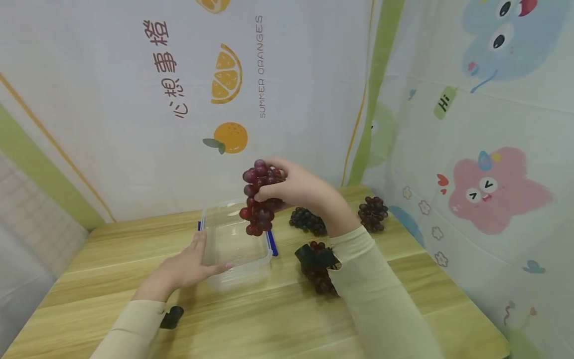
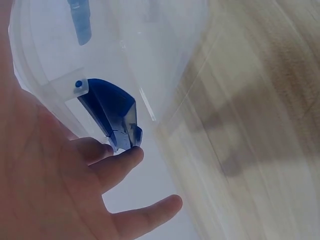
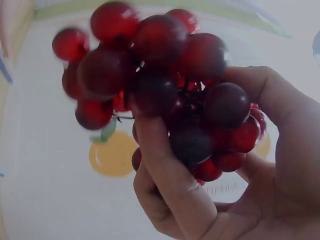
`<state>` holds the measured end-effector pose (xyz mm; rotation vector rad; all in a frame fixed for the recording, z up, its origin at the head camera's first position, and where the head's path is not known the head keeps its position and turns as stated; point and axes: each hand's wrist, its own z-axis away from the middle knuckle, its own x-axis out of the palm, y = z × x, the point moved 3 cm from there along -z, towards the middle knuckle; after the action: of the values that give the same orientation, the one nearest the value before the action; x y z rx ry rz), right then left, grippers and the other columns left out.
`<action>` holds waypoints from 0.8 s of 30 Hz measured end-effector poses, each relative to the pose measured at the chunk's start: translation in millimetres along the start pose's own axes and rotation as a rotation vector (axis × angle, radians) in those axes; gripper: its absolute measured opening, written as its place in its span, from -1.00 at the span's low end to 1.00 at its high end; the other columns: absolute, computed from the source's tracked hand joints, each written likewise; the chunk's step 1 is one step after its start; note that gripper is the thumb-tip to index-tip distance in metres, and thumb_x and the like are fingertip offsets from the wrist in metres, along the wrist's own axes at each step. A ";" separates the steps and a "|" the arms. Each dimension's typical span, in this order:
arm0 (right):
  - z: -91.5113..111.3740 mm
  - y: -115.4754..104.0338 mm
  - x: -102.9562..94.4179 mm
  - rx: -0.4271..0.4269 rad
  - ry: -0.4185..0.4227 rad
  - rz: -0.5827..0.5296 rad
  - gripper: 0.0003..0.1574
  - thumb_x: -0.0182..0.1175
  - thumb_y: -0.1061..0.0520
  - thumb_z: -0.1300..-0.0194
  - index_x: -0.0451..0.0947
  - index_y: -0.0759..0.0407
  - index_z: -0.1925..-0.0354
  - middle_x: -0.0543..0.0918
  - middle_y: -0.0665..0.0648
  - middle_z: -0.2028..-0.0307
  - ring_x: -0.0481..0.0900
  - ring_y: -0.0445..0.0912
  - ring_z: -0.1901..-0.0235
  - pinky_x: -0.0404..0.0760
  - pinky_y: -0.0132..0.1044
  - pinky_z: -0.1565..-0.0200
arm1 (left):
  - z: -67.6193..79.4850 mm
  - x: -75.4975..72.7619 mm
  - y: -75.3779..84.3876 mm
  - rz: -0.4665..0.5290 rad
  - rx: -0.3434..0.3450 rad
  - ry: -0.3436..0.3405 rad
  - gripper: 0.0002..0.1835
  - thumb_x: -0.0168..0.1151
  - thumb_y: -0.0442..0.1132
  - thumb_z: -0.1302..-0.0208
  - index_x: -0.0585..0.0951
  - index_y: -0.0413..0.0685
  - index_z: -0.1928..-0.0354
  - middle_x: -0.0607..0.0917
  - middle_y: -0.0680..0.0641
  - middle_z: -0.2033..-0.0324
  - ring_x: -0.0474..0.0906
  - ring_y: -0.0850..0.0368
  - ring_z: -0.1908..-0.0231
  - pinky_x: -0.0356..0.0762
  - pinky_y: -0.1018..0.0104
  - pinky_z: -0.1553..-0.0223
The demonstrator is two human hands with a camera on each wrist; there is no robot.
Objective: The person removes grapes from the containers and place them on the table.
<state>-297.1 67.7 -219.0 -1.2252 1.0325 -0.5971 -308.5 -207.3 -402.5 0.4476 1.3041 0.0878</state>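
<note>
My right hand (image 1: 298,187) grips a bunch of red grapes (image 1: 257,219) above the right side of a clear plastic container (image 1: 237,264). In the right wrist view the fingers (image 3: 170,175) curl around the grapes (image 3: 155,92), some of which they hide. The left hand (image 1: 186,264) rests against the container's near left corner, its thumb along the front rim and its fingers at the left side. Seen from the left wrist, extended fingers (image 2: 120,167) touch a blue latch (image 2: 112,107) on the container wall. Another blue latch (image 1: 272,243) hangs at the right side.
Right of the container lie a dark grape bunch (image 1: 307,222), a red bunch (image 1: 318,281) partly under the right wrist's black camera (image 1: 316,257), and a further red bunch (image 1: 373,214) near the table's right edge. Printed curtains (image 1: 305,99) stand behind the wooden table (image 1: 251,324).
</note>
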 end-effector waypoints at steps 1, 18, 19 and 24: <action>3.0 4.4 -2.9 -0.003 0.038 -0.009 -0.17 0.32 0.19 -0.18 0.29 -0.17 -0.36 0.63 0.13 -0.04 0.71 0.01 0.08 0.73 -0.11 0.12 | 0.6 -0.7 -0.4 0.002 -0.002 -0.001 0.39 -0.10 0.67 -0.05 -0.49 -0.14 -0.51 -0.35 -0.31 -0.53 -0.05 -0.43 -0.46 0.25 -0.38 -0.25; 44.0 80.5 -21.4 0.139 0.478 0.317 -0.08 0.36 -0.10 -0.11 0.25 -0.22 -0.41 0.40 0.17 -0.25 0.50 0.11 -0.16 0.62 0.04 -0.05 | 3.0 -0.5 0.1 0.009 -0.010 0.000 0.39 -0.09 0.67 -0.04 -0.46 -0.14 -0.52 -0.33 -0.31 -0.53 -0.07 -0.43 -0.46 0.21 -0.39 -0.27; 44.8 83.1 -23.3 0.157 0.495 0.332 -0.06 0.36 -0.11 -0.11 0.23 -0.24 -0.42 0.36 0.19 -0.27 0.49 0.14 -0.17 0.62 0.08 -0.06 | 3.4 -1.0 0.9 0.013 -0.010 0.000 0.38 -0.09 0.67 -0.04 -0.46 -0.15 -0.52 -0.33 -0.30 -0.53 -0.07 -0.43 -0.46 0.19 -0.39 -0.28; 47.7 89.5 -31.5 0.214 0.539 0.396 -0.01 0.33 -0.17 -0.12 0.17 -0.26 -0.46 0.26 0.29 -0.34 0.41 0.25 -0.23 0.54 0.22 -0.11 | 5.5 -2.4 2.7 0.011 -0.012 -0.003 0.38 -0.08 0.66 -0.05 -0.47 -0.14 -0.52 -0.33 -0.30 -0.53 -0.09 -0.42 -0.47 0.15 -0.40 -0.31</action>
<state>-282.2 141.3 -294.1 -0.6504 1.5706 -0.7187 -303.5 -207.0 -398.2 0.4441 1.2973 0.1041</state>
